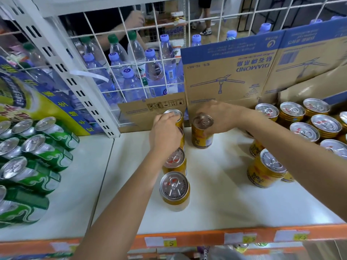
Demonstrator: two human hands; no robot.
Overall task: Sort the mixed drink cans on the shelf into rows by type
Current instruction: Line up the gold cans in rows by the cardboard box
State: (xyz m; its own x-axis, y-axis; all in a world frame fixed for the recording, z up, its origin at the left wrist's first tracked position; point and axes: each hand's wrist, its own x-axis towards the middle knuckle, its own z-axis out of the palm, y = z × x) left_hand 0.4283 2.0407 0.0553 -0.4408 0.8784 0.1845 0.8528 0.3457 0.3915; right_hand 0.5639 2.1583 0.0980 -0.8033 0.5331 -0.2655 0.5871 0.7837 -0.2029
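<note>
Gold cans stand in a row running from the shelf's front toward the back; the nearest one (174, 190) is upright near the centre. My left hand (165, 134) reaches over this row and grips the back gold can (175, 117) by its top. To the right, my right hand (219, 117) holds another upright gold can (201, 134) from above, standing on the white shelf (216, 194). More gold cans (265, 168) cluster at the right. Green cans (47, 156) fill the left section.
A cardboard box (231, 72) stands behind the cans at the back. A white wire grid (131, 72) separates water bottles (131, 85) behind. The shelf's orange front edge (206, 239) carries price tags. A person stands beyond the grid.
</note>
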